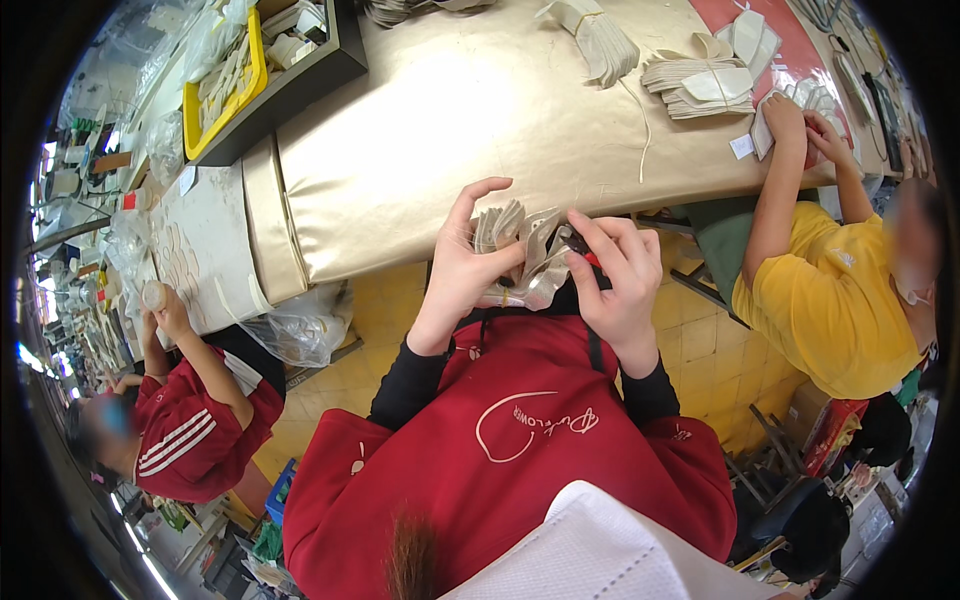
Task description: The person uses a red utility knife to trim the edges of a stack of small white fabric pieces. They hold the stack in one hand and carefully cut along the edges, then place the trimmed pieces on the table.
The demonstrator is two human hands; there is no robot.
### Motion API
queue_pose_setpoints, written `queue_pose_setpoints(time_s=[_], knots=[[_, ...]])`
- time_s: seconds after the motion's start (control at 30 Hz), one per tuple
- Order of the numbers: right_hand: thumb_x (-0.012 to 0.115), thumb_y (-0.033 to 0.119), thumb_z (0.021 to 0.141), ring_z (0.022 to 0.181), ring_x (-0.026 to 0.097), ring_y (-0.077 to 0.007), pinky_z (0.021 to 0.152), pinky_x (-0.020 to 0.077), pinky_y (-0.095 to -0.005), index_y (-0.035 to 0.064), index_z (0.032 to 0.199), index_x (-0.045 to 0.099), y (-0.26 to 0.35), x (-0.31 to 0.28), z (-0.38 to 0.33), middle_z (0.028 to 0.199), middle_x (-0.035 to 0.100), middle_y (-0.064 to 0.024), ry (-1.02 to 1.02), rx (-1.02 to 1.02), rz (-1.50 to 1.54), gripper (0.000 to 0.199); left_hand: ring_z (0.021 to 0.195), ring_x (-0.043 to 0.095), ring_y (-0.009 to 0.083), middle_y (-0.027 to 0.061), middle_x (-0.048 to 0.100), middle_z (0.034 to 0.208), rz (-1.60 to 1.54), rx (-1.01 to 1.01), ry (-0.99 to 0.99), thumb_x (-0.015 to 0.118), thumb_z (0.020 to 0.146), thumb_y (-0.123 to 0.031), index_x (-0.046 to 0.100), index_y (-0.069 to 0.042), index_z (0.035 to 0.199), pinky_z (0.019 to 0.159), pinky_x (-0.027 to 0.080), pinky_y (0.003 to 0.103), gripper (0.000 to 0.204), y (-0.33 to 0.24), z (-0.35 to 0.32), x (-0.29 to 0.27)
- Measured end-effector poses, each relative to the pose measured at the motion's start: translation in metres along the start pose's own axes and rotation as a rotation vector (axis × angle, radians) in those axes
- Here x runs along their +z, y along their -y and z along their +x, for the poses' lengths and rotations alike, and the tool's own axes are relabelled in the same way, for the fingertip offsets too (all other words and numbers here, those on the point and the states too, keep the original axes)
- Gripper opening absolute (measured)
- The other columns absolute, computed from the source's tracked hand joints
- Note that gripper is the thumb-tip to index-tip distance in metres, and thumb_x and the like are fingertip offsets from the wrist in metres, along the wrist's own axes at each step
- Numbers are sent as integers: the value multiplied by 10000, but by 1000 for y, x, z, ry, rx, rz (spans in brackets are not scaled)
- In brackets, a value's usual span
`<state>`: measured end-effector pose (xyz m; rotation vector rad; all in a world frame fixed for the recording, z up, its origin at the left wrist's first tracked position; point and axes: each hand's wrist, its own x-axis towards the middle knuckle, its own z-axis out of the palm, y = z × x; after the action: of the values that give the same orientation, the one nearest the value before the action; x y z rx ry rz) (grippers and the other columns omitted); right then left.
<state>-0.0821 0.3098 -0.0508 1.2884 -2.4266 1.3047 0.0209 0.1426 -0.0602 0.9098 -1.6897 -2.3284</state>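
Observation:
In front of my apron, at the near edge of the table, my left hand (468, 255) grips a stack of beige cut pieces (497, 228), thumb across its near side and index finger raised. The layers fan apart toward the right. My right hand (622, 272) is closed at the stack's right side, thumb and fingers pinching a small black and red tool (577, 244). Its exact kind is mostly hidden by the fingers. Below the stack, between both hands, hangs crumpled clear plastic (535, 290).
Tied bundles of beige pieces (700, 85) lie on the gold-covered table (400, 150). A yellow tray (192, 120) sits in a dark box at the far left. A co-worker in yellow (830, 290) works at the right, another in red (205, 430) at the left.

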Motion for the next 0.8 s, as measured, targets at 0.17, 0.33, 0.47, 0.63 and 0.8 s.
queue_pose_setpoints(time_s=[0.17,0.33,0.47,0.63,0.8], knots=[[758,117,761,717,615,-155,664,385,-314,93,1155,731,6,2,0,1010,708,-27,38,-135,245,395,718,602,61,27,648,827,137,70,-36,662,781,64,497,-115,1373,642,500,238,640,0,-3,7],[747,95,764,804,677,-159,645,401,-301,63,1162,716,10,12,-2,1069,724,-54,178,-175,216,401,739,612,70,25,640,819,216,133,-42,674,794,57,492,-118,1382,662,509,243,640,1,-5,14],[744,102,769,729,646,-169,624,383,-307,80,1164,715,6,13,-5,976,729,-49,71,-101,154,396,770,618,76,9,647,868,139,92,-44,721,815,12,501,-117,1369,700,517,243,609,0,-4,6],[734,107,805,650,605,-161,592,362,-299,107,1142,729,2,14,-9,905,718,-39,39,-2,111,337,800,621,61,3,648,912,-22,44,16,763,816,-15,512,-124,1355,701,511,221,605,0,-2,-1],[734,102,804,644,599,-137,590,344,-299,132,1129,749,1,15,-9,892,714,-4,59,-15,44,326,807,620,56,0,652,916,-56,9,62,755,817,-2,511,-123,1355,700,509,215,603,0,-3,1]])
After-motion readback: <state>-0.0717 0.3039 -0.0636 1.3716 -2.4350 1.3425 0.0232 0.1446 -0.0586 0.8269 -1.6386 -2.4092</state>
